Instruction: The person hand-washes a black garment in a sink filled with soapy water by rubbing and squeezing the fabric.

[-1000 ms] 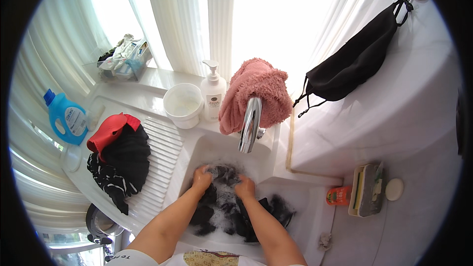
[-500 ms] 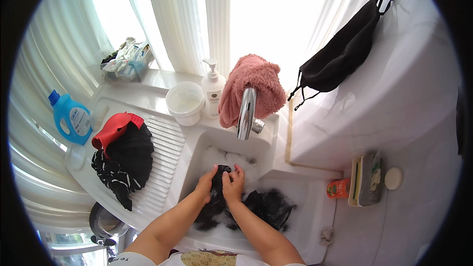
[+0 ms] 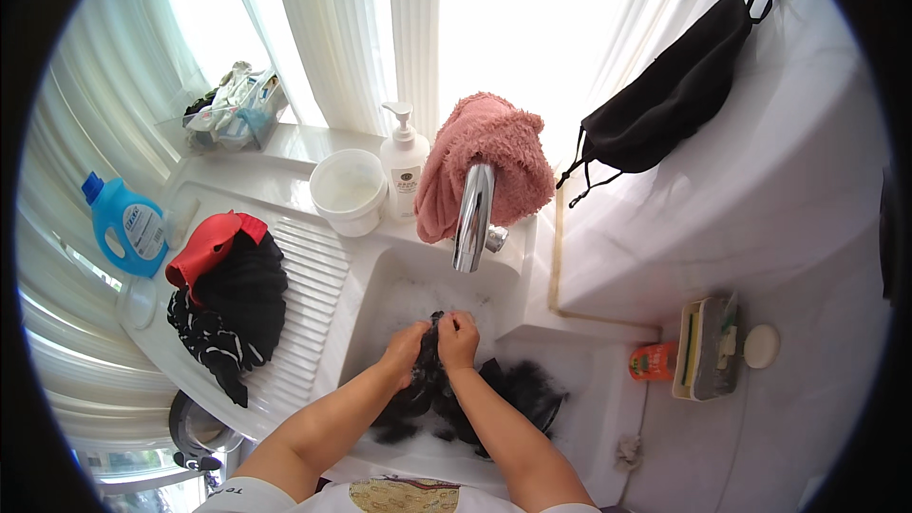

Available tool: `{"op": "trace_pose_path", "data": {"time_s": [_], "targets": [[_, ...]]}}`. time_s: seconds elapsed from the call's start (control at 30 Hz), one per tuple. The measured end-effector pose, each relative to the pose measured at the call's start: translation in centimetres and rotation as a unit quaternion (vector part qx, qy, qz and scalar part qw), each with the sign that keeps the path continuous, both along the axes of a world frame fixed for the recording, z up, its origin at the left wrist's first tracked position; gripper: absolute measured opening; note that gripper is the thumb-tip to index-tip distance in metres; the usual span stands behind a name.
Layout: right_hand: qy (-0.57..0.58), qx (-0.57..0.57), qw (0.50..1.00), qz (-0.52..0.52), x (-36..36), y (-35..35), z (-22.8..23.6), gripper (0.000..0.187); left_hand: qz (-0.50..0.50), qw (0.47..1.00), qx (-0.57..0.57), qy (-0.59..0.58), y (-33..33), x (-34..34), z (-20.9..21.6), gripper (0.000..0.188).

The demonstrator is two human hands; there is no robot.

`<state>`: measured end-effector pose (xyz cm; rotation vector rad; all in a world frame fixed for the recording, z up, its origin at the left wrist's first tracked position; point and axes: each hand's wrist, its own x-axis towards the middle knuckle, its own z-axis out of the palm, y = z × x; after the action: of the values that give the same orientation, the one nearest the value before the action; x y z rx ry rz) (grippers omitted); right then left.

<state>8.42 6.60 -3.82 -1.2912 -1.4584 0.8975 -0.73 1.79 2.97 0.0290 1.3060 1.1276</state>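
Just below the chrome faucet (image 3: pixel 473 218), the left hand (image 3: pixel 405 353) and the right hand (image 3: pixel 458 337) are closing around a wet black cloth (image 3: pixel 416 399), pinching it up between them while its lower folds are trailing into the foamy water (image 3: pixel 418 296) of the white sink (image 3: pixel 382 283). More black fabric (image 3: pixel 524 394) is lying in the suds below and right of the faucet. A pink towel (image 3: pixel 486 152) is hanging behind the faucet, and a pump bottle (image 3: pixel 405 166) and a white tub (image 3: pixel 349 198) are standing to its left.
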Motion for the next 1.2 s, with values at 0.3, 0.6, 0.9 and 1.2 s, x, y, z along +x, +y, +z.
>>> {"op": "trace_pose_path", "data": {"time_s": [0.3, 0.6, 0.9, 1.2], "targets": [[-0.407, -0.089, 0.894, 0.163, 0.6, -1.5, -1.3, 0.044, -0.322, 0.726, -0.023, 0.607, 2.2, -2.5, -4.9, 0.080], [-0.167, -0.226, 0.952, 0.119, 3.1, 1.6, -4.3, 0.018, -0.163, 0.939, 0.050, 0.299, 2.7, -5.4, -10.9, 0.033], [0.014, 0.125, 0.973, 0.193, 0.1, -3.5, 3.7, 0.005, 0.055, 0.980, 0.042, -0.186, -0.2, -2.1, -6.9, 0.033], [-0.031, 0.038, 0.998, 0.025, -1.0, -4.6, 4.6, 0.035, -0.019, 0.997, -0.009, -0.068, -1.6, -2.4, -4.6, 0.038]]}}
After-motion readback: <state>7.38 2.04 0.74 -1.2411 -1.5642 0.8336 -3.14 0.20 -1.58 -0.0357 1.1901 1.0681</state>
